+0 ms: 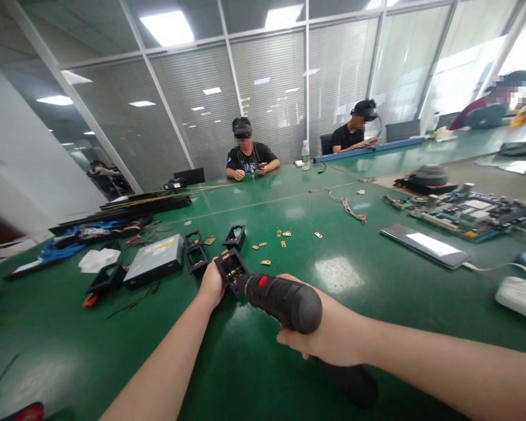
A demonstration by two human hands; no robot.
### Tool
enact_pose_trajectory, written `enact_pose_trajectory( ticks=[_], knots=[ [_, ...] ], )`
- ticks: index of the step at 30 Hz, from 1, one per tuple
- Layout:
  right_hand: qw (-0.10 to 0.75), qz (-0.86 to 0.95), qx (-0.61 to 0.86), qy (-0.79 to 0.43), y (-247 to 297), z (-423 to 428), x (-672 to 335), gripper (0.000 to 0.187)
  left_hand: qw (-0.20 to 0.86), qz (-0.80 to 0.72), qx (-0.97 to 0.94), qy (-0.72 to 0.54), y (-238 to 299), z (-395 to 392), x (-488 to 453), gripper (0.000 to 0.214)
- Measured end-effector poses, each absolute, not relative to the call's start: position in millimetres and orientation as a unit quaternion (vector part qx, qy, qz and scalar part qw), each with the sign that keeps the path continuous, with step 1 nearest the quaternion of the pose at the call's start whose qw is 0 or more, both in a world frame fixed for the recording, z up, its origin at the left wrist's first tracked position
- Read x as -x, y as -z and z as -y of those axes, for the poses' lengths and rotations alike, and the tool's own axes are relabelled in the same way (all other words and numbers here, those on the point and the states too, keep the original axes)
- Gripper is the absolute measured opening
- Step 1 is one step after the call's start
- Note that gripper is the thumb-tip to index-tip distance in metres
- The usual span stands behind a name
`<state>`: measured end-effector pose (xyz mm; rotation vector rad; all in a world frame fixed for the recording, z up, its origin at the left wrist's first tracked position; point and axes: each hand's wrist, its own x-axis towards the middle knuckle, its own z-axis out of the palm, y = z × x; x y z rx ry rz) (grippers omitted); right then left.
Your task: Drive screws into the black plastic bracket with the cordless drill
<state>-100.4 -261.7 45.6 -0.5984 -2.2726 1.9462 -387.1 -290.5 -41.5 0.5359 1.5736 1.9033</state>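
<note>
My right hand is wrapped round a black electric screwdriver with a red button, its tip pointing into a small black square frame part. My left hand grips that frame part from the left and holds it on the green table. Small brass contact pieces lie scattered just beyond. Two more black frames and a third sit close by.
A grey optical drive lies left of the frames, with tools and black strips further left. A circuit board, a phone and a white power strip lie at right. Three people sit at the far side.
</note>
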Motion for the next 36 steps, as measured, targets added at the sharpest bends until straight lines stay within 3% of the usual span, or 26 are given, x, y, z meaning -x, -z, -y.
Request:
enact_pose_trajectory(
  ticks=[4,13,27,36],
  knots=[
    [0.051,0.746,0.2,-0.633,-44.3,261.3,101.2,0.078,0.323,-0.586,-0.207,-0.714,43.6,292.4,390.0,0.026],
    [0.062,0.756,0.19,-0.623,-46.2,264.9,99.6,0.068,0.331,-0.579,-0.196,-0.719,47.0,293.2,392.0,0.024],
    [0.069,0.747,0.206,-0.628,-39.9,264.8,101.2,0.082,0.344,-0.56,-0.165,-0.735,47.4,291.1,391.4,0.023],
    [0.103,0.763,0.21,-0.603,-40.6,267.4,100.2,0.07,0.348,-0.566,-0.165,-0.729,43.4,289.9,388.2,0.02]
  ],
)
